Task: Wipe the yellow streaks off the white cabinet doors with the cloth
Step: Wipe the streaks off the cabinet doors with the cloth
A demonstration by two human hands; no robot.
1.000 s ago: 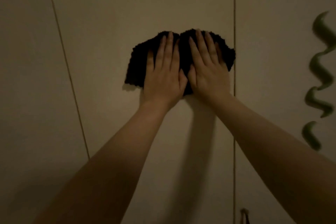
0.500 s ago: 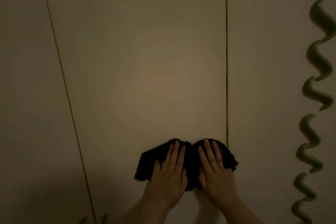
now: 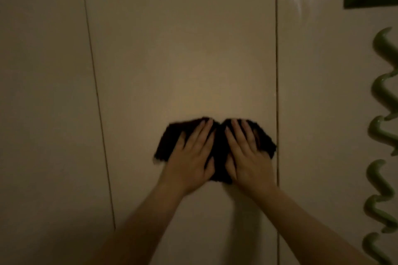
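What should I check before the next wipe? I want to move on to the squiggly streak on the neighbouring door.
1. Left hand flat on the cloth: ok.
2. Right hand flat on the cloth: ok.
3. Cloth pressed against the middle door: ok.
4. Middle door free of visible streaks: ok, though the light is dim.
5. Wavy streak on the right door wiped: not ok.
6. Cloth clean enough: cannot tell.

Both hands [image 3: 217, 157] have slid the cloth [image 3: 170, 142] down the door.
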